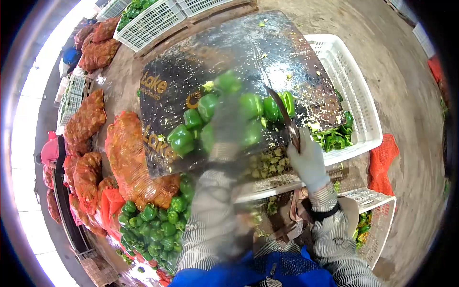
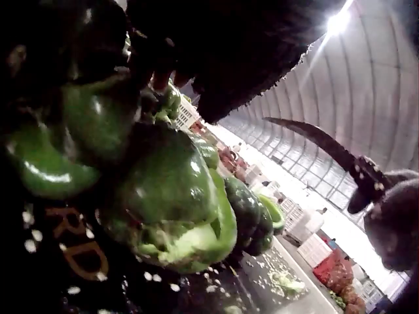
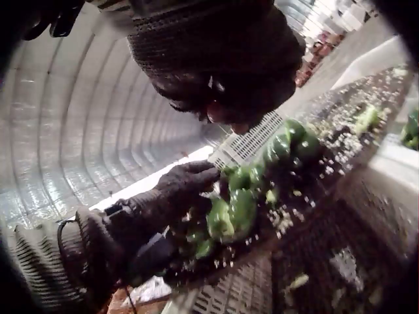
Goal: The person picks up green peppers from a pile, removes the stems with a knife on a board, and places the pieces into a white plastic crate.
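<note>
My gloved right hand [image 1: 308, 160] grips the handle of a knife with a curved dark blade [image 1: 287, 112], held over the right part of the board. The left hand [image 1: 227, 119], blurred, reaches over a cluster of green bell peppers [image 1: 181, 138]; a blurred bell pepper [image 1: 228, 82] shows at its fingertips. I cannot tell whether the left fingers hold it. Close up in the left wrist view, a cut bell pepper [image 2: 177, 196] has its pale inside exposed. The right wrist view shows the left hand [image 3: 186, 180] right at the peppers.
Seeds and scraps dot the dark board [image 1: 201, 52]. At its right stands a white crate [image 1: 351, 81] with cut green pieces [image 1: 337, 138]. Whole peppers [image 1: 155, 232] pile up at lower left, beside a full mesh sack [image 1: 129, 158]. Another white crate [image 1: 375, 239] stands at lower right.
</note>
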`<move>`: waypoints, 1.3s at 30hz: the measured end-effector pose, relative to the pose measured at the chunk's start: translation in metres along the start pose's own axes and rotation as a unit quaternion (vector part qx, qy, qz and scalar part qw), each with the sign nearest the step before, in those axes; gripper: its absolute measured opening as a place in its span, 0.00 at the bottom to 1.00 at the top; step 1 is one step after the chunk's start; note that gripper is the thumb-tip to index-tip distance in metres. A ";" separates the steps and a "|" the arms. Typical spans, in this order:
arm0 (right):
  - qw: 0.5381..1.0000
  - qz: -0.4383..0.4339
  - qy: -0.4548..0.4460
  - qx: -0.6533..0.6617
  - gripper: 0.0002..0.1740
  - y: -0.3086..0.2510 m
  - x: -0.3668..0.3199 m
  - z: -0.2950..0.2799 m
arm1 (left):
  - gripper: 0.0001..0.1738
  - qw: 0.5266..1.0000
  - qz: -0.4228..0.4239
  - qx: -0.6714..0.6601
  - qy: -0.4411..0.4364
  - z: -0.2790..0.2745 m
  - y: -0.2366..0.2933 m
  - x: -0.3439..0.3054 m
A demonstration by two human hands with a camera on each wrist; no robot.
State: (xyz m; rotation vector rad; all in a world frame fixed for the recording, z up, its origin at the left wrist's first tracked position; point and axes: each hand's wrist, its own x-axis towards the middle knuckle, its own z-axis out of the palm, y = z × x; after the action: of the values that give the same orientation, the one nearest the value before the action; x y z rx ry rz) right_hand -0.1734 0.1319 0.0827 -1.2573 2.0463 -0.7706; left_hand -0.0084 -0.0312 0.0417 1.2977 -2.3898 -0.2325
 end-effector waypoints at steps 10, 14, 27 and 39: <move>0.977 -0.088 -0.112 -0.158 0.20 -0.057 0.147 0.033 | 0.28 0.967 -0.210 -0.142 -0.036 -0.021 -0.040 0.055; 0.973 -0.101 -0.121 -0.169 0.22 -0.062 0.156 0.032 | 0.30 0.965 -0.190 -0.177 -0.037 -0.005 -0.052 0.056; 0.919 -0.116 -0.190 -0.324 0.14 -0.076 0.183 0.053 | 0.34 0.993 -0.103 -0.062 -0.006 0.002 -0.058 0.056; 0.926 -0.096 -0.172 -0.321 0.19 -0.050 0.131 0.029 | 0.36 0.978 -0.060 0.162 -0.115 0.004 -0.044 0.049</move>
State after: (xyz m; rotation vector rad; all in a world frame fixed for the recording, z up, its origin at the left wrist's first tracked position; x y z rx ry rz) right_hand -0.1714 -0.0111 0.0756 -1.8164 1.9503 0.0845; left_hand 0.0000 -0.0965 0.0369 1.6434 -2.6278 -0.0264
